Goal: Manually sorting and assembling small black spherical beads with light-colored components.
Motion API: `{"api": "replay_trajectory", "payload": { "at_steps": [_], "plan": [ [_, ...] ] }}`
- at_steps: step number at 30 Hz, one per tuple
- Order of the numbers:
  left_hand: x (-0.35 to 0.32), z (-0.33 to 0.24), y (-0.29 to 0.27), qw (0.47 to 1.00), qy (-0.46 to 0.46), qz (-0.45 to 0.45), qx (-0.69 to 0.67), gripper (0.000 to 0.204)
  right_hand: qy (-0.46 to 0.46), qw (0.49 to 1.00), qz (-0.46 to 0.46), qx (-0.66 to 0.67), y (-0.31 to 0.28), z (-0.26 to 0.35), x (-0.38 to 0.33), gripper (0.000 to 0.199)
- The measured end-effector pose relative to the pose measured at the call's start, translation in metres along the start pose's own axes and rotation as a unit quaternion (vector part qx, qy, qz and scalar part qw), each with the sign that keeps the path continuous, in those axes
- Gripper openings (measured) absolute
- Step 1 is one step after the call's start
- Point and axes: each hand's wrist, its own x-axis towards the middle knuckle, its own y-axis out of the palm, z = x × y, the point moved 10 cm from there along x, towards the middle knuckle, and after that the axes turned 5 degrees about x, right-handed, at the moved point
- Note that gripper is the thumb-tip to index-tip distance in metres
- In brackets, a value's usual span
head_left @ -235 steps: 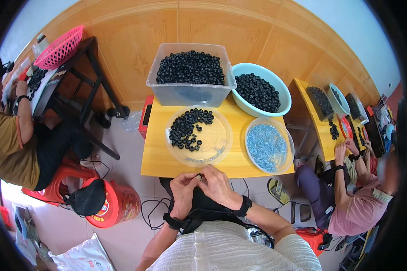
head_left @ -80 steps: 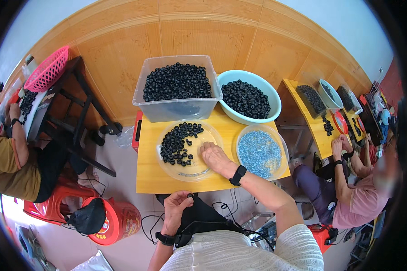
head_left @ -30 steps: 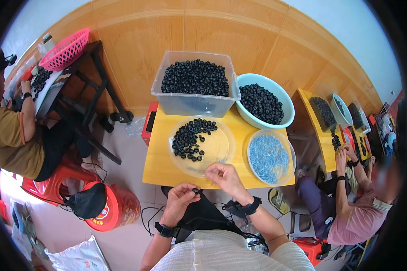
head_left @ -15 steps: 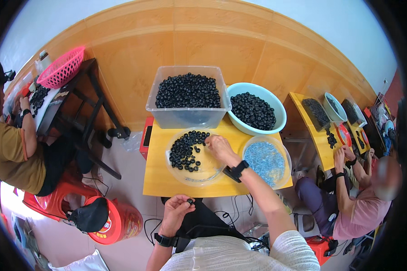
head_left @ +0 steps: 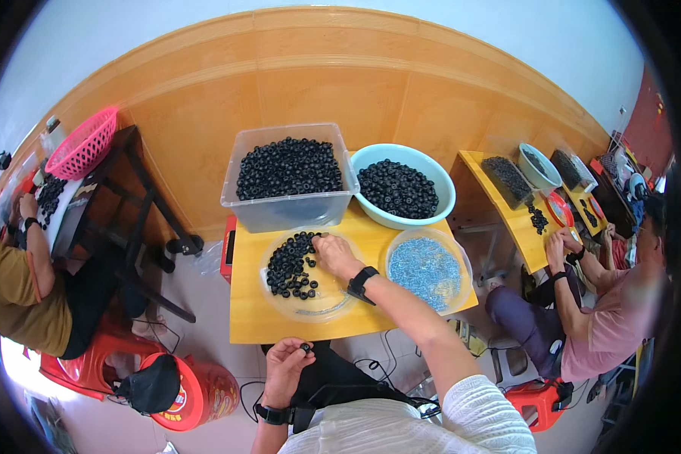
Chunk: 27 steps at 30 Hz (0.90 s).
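Note:
My left hand (head_left: 284, 371) is in front of the yellow table's near edge. Its thumb and fingers pinch a small black ring-shaped piece (head_left: 305, 347). My right hand (head_left: 339, 257) reaches over a round clear tray (head_left: 329, 295), fingers curled down at the edge of a pile of black ring-shaped pieces (head_left: 286, 265). Whatever lies between those fingertips is hidden. Thin silvery bits (head_left: 318, 312) lie along the tray's near side. Right of it, a second round clear tray (head_left: 467, 281) holds many small, thin, bluish-silver pieces (head_left: 424, 272).
Behind the trays stand a clear plastic bin (head_left: 280, 216) and a pale blue basin (head_left: 401, 222), both full of black pieces. A red bucket (head_left: 212, 393) with a black cap (head_left: 150, 382) is at lower left. Two people work at tables (head_left: 533, 253) on either side.
The whole view has shifted, so the table appears further left and lower. My right hand has moved left toward the black pieces. My left hand keeps its pinch on the black piece.

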Motion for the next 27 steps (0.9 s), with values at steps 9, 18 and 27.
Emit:
{"api": "replay_trajectory", "payload": {
  "at_steps": [9,18,27],
  "plan": [
    [-0.006,-0.002,-0.005,1.0,0.015,-0.008,0.001,0.014,0.138,0.953,0.04,0.268,-0.009,-0.021,-0.028,0.014],
    [0.013,0.003,0.018,1.0,-0.025,-0.002,0.015,0.014,0.198,0.753,0.093,0.621,-0.037,0.04,-0.117,0.017],
    [0.019,-0.005,0.022,1.0,-0.002,-0.008,-0.007,0.013,0.143,0.808,0.039,0.571,-0.048,0.07,-0.14,0.011]
  ]
}}
